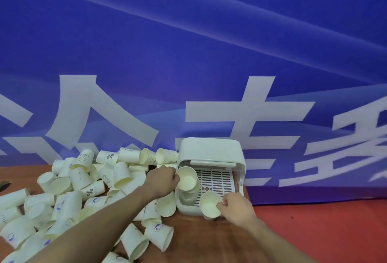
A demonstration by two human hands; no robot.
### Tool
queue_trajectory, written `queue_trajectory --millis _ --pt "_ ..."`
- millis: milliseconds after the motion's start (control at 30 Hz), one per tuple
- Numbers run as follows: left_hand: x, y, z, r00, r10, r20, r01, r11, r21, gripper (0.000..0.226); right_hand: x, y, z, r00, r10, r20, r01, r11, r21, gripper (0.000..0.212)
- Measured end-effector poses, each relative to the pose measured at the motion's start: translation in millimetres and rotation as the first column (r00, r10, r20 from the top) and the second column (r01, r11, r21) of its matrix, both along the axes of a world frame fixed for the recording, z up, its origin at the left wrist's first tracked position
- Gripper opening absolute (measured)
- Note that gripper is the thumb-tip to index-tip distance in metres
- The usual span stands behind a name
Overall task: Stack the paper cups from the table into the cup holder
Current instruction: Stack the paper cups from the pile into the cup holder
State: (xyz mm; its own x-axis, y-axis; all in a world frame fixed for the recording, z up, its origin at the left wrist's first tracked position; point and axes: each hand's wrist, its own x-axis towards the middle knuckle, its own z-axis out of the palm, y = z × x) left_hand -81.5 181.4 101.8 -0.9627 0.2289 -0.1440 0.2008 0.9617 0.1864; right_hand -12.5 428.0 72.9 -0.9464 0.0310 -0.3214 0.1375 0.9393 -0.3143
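**Two cups going in, a heap left to go**

The left hand (162, 180) pinches the rim of the top cup (187, 178) on a stack (188, 194) standing at the left side of the holder (209, 158). The right hand (237, 206) pinches the rim of a second cup (210, 205) at the holder's near edge, mouth tipped toward the person. Both hands are closed on paper, thumb and fingers on the lip; neither is free.

The holder is a white box with a raised lid and a slotted tray (215, 179) inside, set at the back of the table (314, 231) against a blue banner (188, 53). To its left sprawls the pile (79, 189) of loose cups, most on their sides, some rim-up, a few half nested already.

These cups look thin and very light, so I judge they will crush if squeezed round the middle and skid off if nudged. The rolled rim is the stiff part, and that is where both hands have them; it seems the right place. A light pinch should do. Nesting wants the cup held straight over the stack, since a tilted one would likely jam or wedge. The stack itself looks tall enough to tip, so the pressing down ought to be gentle. By the size of the pile, the job looks far from done.
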Motion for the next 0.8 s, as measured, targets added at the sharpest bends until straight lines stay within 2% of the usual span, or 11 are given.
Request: queue_trajectory --millis 233,367,467,667,800 --pt "-13 21 -22 0.997 0.038 0.063 -0.034 0.998 -0.057 0.029 -6 35 -10 0.997 -0.077 0.018 0.078 0.996 -0.048 0.032" --pt "-23 24 -37 0.993 0.039 0.116 -0.026 0.994 -0.106 0.028 -17 44 -19 0.991 -0.130 -0.035 0.125 0.986 -0.112 0.034" --pt "-29 26 -49 0.989 0.027 0.148 -0.006 0.990 -0.140 0.035 -29 43 -21 0.979 -0.170 -0.113 0.148 0.973 -0.175 0.036" --pt "-34 37 -62 0.985 -0.034 0.167 0.080 0.957 -0.277 0.040 -46 31 -17 0.971 -0.154 -0.182 0.101 0.958 -0.268 0.034" --pt "-33 36 -64 0.988 -0.054 0.147 0.089 0.966 -0.243 0.047 -53 16 -6 0.969 -0.125 -0.214 0.055 0.951 -0.305 0.034"
